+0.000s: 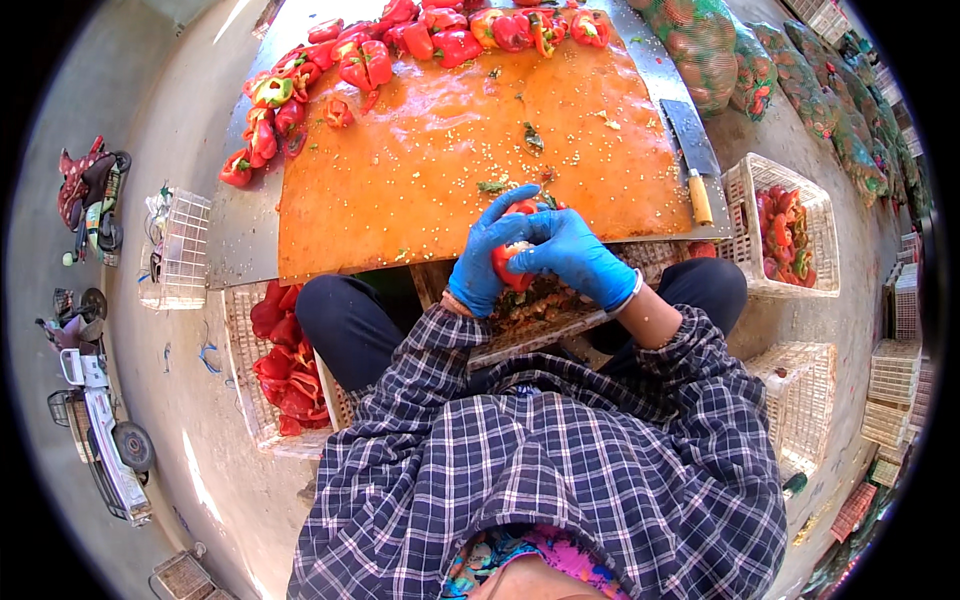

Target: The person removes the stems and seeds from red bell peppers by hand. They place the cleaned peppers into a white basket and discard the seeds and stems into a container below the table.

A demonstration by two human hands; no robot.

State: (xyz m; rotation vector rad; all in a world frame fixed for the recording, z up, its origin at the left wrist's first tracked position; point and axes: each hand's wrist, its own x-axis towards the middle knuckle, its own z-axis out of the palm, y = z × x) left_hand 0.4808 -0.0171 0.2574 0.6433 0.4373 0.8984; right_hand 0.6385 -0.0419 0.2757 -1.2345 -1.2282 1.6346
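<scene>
Pepper in hand: a red pepper [512,274] is held between the two hands at the near edge of the metal table [238,240]; a pale patch shows on it.
Left hand: the blue-gloved left hand [476,274] is curled, partly closed around the pepper's left side.
Right hand: the blue-gloved right hand [588,256] is bent over the pepper's right side, thumb and fingers pressed to it; the fingertips are partly hidden.
Below the hands: a scrap crate [545,333] holds a heap of mixed green and brown bits.
Orange board: the board [420,200] lies on the table, strewn with pale seeds, with a dark green leaf [533,138] near its middle.
Pepper row: many red peppers [455,46], some partly green or yellow, line the far and left edges.
Knife: a broad knife [688,140] with a wooden handle lies along the right edge.
Left crate: red pepper pieces [290,385] fill a white crate [243,385] beside the left knee.
Right crate: another crate [808,288] holds red and green pieces [787,235].
Beyond: net bags [692,55] stand at far right; a scooter [95,190] is at left.
</scene>
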